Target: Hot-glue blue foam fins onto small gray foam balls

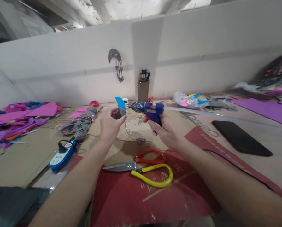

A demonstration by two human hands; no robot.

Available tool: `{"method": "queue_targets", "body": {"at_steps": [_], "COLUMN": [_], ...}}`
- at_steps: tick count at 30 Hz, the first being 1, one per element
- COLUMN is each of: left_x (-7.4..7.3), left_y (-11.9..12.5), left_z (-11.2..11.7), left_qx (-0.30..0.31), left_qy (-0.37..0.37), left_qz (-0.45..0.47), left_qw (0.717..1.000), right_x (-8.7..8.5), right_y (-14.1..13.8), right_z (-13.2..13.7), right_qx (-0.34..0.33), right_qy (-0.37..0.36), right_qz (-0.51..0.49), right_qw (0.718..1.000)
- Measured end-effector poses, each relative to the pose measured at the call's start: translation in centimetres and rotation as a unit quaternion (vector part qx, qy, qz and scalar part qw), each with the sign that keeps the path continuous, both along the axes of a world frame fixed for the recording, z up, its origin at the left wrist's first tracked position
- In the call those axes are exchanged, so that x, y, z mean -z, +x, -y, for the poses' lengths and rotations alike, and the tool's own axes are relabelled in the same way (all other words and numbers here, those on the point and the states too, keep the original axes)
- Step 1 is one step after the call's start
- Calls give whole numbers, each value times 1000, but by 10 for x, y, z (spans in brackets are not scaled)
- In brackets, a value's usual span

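Observation:
Between thumb and fingers, my left hand (111,123) pinches a blue crescent piece (120,103) whose lower part is covered in grey yarn (122,112). A strand hangs from it to a small tangle of yarn (141,142) on the cardboard. My right hand (164,129) is wrapped around the handle of a blue hot glue gun (152,110). The nozzle points left, close to the crescent; whether it touches I cannot tell. A long clear glue stick (185,109) sticks out of the gun's back. Below the hands lie scissors (143,167) with one red and one yellow handle.
A blue-and-white power strip (62,156), yarn balls (80,136) and felt scraps (32,115) lie left. A black phone (241,137) and purple sheet (266,110) lie right. At the back stand a bottle (143,86) and a wall with a grey crescent ornament (114,56).

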State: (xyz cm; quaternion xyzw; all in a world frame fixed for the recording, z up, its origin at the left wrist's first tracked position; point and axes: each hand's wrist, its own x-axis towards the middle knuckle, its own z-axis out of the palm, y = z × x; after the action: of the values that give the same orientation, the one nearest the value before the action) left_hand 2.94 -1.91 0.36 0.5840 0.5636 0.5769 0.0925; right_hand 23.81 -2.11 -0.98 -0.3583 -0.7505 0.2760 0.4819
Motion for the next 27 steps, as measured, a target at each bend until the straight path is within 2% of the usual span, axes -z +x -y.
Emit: {"method": "queue_targets", "body": {"at_steps": [4,11,27], "left_x": [0,-1,-1], "left_y": [0,2,3], "left_z": [0,3,5], "left_qx": [-23,-46,-44], "left_qy": [11,16,22], "left_qz": [-25,-63,-71], "left_qw": [999,997,996], "right_x": [0,3,0], "right_y": [0,-1,-2], "right_z": [1,1,4], "right_qx": [-23,-15,27], "right_qy": [-14,-13,38], "right_qz": [10,25,62], "right_qw": [1000,999,997]}}
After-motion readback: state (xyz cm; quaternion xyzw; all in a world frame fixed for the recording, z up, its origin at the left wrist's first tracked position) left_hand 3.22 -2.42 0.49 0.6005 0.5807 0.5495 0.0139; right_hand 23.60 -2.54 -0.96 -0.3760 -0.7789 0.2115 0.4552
